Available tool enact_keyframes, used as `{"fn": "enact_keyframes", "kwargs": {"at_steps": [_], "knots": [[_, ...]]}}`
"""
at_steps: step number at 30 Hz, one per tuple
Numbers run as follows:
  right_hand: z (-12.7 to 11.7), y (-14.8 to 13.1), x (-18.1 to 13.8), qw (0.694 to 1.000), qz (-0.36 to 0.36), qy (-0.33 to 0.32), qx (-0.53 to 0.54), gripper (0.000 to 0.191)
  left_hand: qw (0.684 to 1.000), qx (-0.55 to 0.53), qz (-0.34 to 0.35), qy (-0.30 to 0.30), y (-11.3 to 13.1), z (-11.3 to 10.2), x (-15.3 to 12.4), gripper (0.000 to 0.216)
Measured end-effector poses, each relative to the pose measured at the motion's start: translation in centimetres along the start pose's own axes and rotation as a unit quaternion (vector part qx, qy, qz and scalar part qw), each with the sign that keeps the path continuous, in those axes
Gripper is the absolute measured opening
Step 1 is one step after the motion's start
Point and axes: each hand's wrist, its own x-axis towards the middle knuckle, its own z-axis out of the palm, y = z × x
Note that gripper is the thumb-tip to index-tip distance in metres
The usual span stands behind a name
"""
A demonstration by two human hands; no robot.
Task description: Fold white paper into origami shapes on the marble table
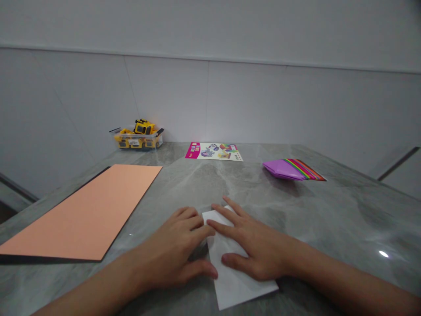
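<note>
A white sheet of paper (237,283) lies on the grey marble table (329,219) near its front edge. My right hand (253,245) rests flat on the paper with fingers stretched out, pointing left and away. My left hand (174,250) sits at the paper's left edge, fingers curled, thumb touching that edge and fingertips meeting the paper's far corner. The paper's middle is hidden under my right hand.
A large orange sheet (88,210) with a dark border lies at the left. At the back stand a yellow toy vehicle in a clear box (140,136), a printed instruction sheet (213,151) and a stack of coloured papers (292,170). A grey wall runs behind.
</note>
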Motion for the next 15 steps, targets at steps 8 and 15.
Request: {"fn": "enact_keyframes", "kwargs": {"at_steps": [8,15], "knots": [[0.6,0.3,0.1,0.999,0.025,0.030,0.017,0.077,0.997,0.063,-0.047,0.015,1.6,1.7,-0.1,0.045],[0.1,1.0,0.7,0.854,0.332,0.205,0.343,0.073,0.996,0.052,-0.066,0.015,1.7,1.4,0.0,0.046]]}}
